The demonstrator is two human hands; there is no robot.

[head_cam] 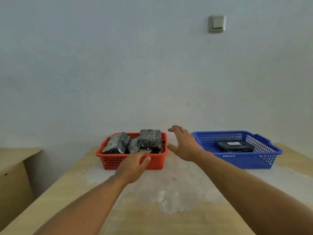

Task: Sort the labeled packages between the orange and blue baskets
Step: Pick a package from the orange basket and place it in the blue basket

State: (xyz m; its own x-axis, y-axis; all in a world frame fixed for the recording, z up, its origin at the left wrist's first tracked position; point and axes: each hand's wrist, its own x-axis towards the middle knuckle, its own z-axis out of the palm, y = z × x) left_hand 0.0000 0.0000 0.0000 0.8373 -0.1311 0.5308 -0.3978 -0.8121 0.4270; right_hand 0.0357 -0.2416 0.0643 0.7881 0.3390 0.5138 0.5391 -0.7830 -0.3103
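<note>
Two baskets are sitting on your pale worktop [169, 217] by a bare wall [118, 65]. Your orange basket [118, 162] is holding a heap of black wrapped packages [149, 139]; your blue basket [245, 160] is holding one labeled package [235, 145]. They are looking soft, shiny and maybe slippery, so you are better off pinching the sides. Your left hand [135, 164] is reaching over the orange rim, fingers bent, gripping nothing yet. Your right hand [184, 144] is hovering between the baskets, spread wide, with nothing in it.
</note>
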